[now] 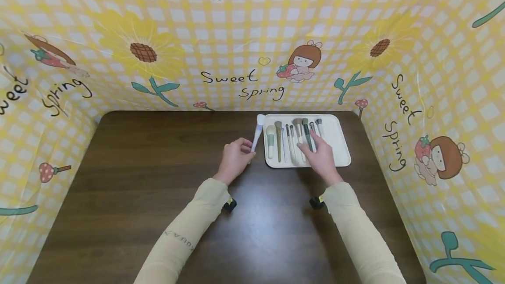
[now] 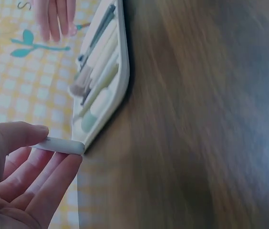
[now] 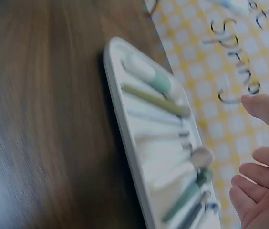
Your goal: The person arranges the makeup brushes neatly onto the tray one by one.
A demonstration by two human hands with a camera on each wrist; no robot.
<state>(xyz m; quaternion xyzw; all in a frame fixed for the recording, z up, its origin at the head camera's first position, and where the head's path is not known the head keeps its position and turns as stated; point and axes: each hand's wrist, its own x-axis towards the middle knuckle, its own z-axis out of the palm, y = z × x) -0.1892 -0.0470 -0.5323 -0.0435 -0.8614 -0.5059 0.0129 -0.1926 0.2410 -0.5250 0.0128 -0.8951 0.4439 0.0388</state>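
Observation:
My left hand (image 1: pixel 233 161) pinches a makeup brush (image 1: pixel 258 132) with a white and pale lavender body, its bristle end pointing up and away just left of the tray. In the left wrist view, the thumb and fingers hold the brush's white handle (image 2: pixel 64 145). A white tray (image 1: pixel 340 150) carries a row of several makeup brushes, among them a mint-handled one (image 1: pixel 270 141), an olive one (image 1: pixel 279 141) and a dark green one (image 1: pixel 307 134). Over the tray's right part hovers my right hand (image 1: pixel 321 157); the right wrist view shows its fingers apart, with nothing between them.
Under the tray is a dark brown wooden table (image 1: pixel 158 187). A yellow checked cloth (image 1: pixel 189 47) printed with flowers and girls rises along the table's back and both sides. The tray stands near the back edge, right of centre.

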